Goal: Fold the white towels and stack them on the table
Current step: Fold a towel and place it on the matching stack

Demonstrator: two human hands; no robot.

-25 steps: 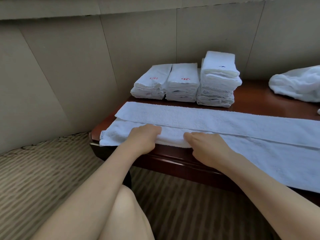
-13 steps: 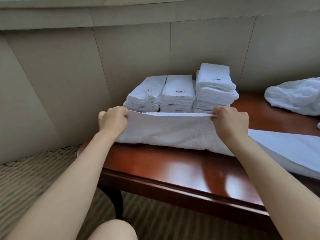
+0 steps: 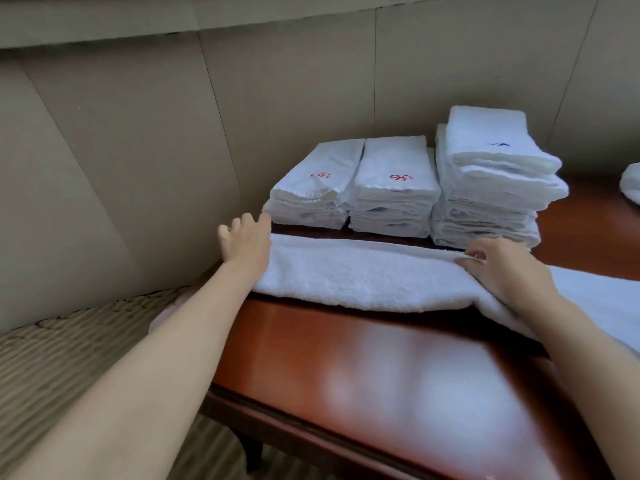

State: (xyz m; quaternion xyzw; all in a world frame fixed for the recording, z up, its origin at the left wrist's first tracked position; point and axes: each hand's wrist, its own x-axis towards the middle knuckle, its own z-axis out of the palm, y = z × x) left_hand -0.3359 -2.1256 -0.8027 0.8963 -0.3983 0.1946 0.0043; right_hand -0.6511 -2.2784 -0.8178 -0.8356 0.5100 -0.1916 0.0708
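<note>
Both hands have lowered the towel's [image 3: 363,275] long edge onto the desk [image 3: 346,358], and the left one has let go since half a second ago. Now the left hand [image 3: 247,242] hovers at the towel's left end, fingers spread and loosely curved, its grip holding nothing, fingertips close to the nearest of three stacks of folded towels [image 3: 408,188] at the back of the desk. The folded towel lies lengthwise across the desk in front of those stacks. Further right, the right hand [image 3: 502,268] rests on the towel's far edge, thumb and forefinger pinching the fold. Beyond it the towel runs out of view, and another white bundle [image 3: 630,183] is cut off at the right border.
</note>
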